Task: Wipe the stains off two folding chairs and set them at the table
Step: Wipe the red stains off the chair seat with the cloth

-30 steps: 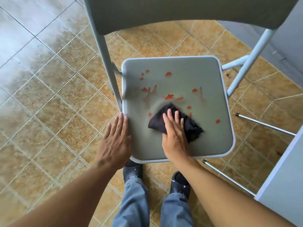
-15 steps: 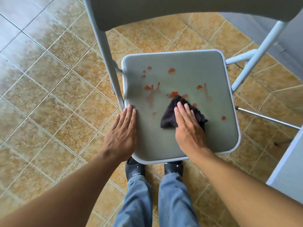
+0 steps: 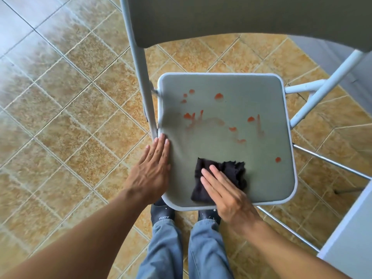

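Note:
A grey folding chair [image 3: 267, 178] stands open in front of me, its backrest across the top of the view. Several red stains [image 3: 218, 96] and pale smears dot the middle and far part of the seat. My right hand [image 3: 227, 193] lies flat on a dark cloth [image 3: 233, 171] near the seat's front edge, fingers pressing it down. My left hand [image 3: 152, 171] rests flat, fingers together, on the seat's left front edge, beside the left frame tube.
Tan and grey floor tiles [image 3: 70, 117] surround the chair. A white table edge [image 3: 348, 234] fills the lower right corner, with metal legs [image 3: 330, 162] running under it. My feet in dark shoes [image 3: 162, 216] stand just below the seat's front edge.
My right hand has pulled the cloth back from the seat's middle toward the front edge, leaving smeared streaks where stains were. My left hand has stayed on the left edge.

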{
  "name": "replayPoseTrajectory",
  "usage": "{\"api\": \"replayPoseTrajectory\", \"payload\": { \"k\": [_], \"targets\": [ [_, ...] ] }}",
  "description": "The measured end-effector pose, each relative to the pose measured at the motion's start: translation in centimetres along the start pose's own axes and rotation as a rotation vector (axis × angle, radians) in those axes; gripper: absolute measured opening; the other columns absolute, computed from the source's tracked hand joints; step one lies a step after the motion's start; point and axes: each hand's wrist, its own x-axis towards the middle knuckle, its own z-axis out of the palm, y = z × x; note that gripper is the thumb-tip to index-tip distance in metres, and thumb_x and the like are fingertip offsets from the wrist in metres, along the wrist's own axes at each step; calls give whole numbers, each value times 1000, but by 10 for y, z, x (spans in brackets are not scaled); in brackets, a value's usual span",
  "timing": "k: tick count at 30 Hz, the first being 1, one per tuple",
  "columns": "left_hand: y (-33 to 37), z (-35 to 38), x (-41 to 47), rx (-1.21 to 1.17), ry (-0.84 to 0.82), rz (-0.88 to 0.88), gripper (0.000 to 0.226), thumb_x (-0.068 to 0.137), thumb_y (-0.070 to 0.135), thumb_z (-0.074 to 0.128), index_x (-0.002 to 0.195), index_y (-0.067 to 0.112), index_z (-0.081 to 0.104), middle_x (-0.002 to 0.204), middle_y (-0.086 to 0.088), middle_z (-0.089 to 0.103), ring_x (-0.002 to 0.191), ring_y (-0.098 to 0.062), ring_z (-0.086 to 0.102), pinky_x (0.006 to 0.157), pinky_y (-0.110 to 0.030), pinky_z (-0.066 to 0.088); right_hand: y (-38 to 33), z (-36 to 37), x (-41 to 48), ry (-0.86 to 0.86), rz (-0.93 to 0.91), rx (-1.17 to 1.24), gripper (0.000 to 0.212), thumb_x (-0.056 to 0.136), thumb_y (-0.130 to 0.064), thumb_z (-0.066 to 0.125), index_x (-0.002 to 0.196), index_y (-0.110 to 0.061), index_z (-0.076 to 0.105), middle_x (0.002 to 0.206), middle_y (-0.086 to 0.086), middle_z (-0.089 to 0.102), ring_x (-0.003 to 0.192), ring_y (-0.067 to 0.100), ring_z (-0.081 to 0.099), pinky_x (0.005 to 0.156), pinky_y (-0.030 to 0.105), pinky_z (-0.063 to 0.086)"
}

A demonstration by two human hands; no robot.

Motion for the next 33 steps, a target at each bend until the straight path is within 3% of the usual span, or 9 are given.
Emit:
{"api": "replayPoseTrajectory", "payload": {
  "k": [3, 7, 10, 14, 19, 23, 25, 29, 33],
  "targets": [
    [-1, -1, 0, 4, 1, 10, 60, 102, 36, 11, 148, 15, -22, 153, -4, -32, 141, -16, -29, 120, -35, -7, 39, -4, 18, 61, 45, -10, 54, 93, 10, 22, 136, 2, 54, 148, 14, 48, 142, 33, 39, 111, 47, 41],
    [-5, -1, -1, -4, 14, 33, 61, 101, 37, 13, 149, 15, -18, 155, -4, -27, 142, -16, -26, 120, -36, -5, 63, 4, 86, 233, 435, 130, 53, 75, 15, 45, 124, 7, 62, 136, 20, 59, 132, 41, 49, 110, 38, 36],
    [-10, -4, -1, 14, 42, 85, 60, 101, 33, 15, 151, 13, -12, 157, -5, -20, 144, -17, -21, 121, -38, -3, 50, 6, 126, 304, 524, 242, 53, 70, 13, 50, 122, 10, 62, 134, 24, 59, 130, 45, 49, 112, 33, 29],
    [-15, -5, 0, 63, 52, 106, 58, 101, 27, 14, 151, 11, -11, 158, -7, -17, 145, -19, -17, 120, -36, -2, -4, 16, 106, 252, 325, 306, 52, 77, 15, 51, 128, 9, 58, 141, 20, 54, 139, 38, 42, 116, 40, 33],
    [-13, -13, 6, 36, 37, 52, 56, 102, 29, 8, 149, 11, -15, 156, -8, -23, 143, -19, -22, 119, -35, -6, -46, 17, 23, 102, 65, 358, 55, 84, 13, 31, 131, 6, 57, 146, 14, 50, 144, 32, 36, 109, 50, 41],
    [-14, -16, 7, 18, 9, 46, 55, 103, 32, 7, 149, 14, -19, 155, -5, -26, 142, -16, -26, 120, -34, -6, -33, 1, 7, -60, -105, 411, 66, 72, -3, 58, 138, 3, 51, 151, 10, 44, 147, 30, 30, 115, 48, 35],
    [-14, -17, 6, 4, 8, 44, 56, 103, 32, 7, 149, 15, -19, 155, -4, -26, 142, -15, -26, 119, -33, -6, -23, -2, 13, -113, -178, 404, 65, 79, -12, 63, 140, 2, 48, 154, 10, 40, 148, 30, 27, 117, 47, 32],
    [-13, -16, 6, -28, 10, 40, 56, 103, 30, 10, 149, 15, -18, 156, -4, -26, 141, -13, -27, 119, -32, -7, -10, 9, 23, -103, -273, 353, 48, 90, -2, 48, 138, 1, 52, 152, 11, 43, 147, 29, 29, 115, 48, 35],
    [-14, -14, 6, -40, 26, 45, 57, 103, 26, 15, 150, 15, -16, 156, -3, -24, 140, -11, -29, 118, -29, -9, 2, 10, 42, -44, -314, 333, 47, 92, 3, 35, 133, 2, 57, 149, 12, 46, 145, 29, 34, 113, 48, 37]
  ]
}}
